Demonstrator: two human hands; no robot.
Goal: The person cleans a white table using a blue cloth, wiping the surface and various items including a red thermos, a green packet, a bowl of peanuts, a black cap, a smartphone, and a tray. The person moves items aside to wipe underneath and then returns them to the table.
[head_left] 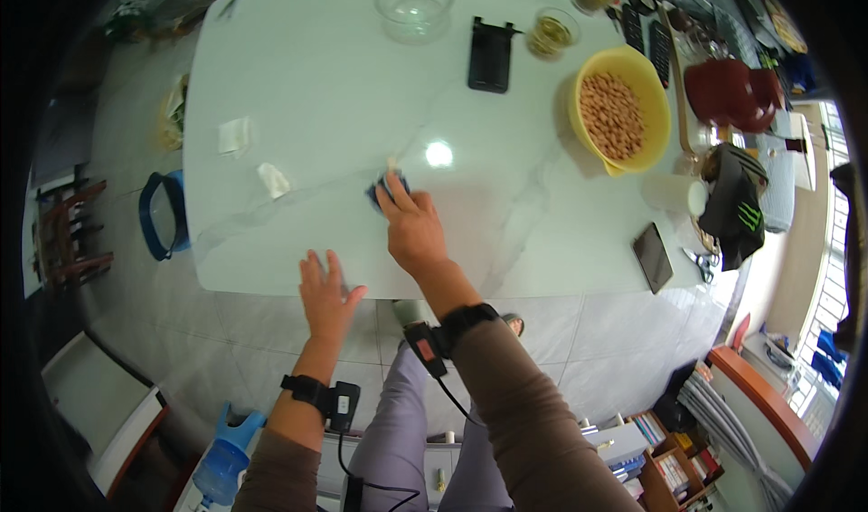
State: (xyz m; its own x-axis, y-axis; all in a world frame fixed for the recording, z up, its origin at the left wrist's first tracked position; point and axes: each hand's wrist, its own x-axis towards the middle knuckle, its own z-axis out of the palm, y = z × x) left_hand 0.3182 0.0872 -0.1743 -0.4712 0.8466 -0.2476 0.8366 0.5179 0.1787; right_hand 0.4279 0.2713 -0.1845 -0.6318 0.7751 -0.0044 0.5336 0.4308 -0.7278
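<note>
My right hand (418,232) reaches over the white marbled table (307,87), its fingers closed on a small dark blue piece (374,194) that looks like cloth. Most of that piece is hidden under the fingertips, which press it against the tabletop. A tiny beige bit (391,163) lies just beyond it. To the left, my left hand (327,295) rests by the table's near edge, fingers spread and holding nothing. Nearby on the table lie a crumpled white tissue (272,180) and a flatter white tissue (233,136).
A yellow bowl (586,132) of peanuts stands at the right. Farther back are a glass bowl (414,10), a black holder (490,58) and a glass cup (552,34). A phone (652,258), white cup (676,194) and dark red jug (732,96) line the right side.
</note>
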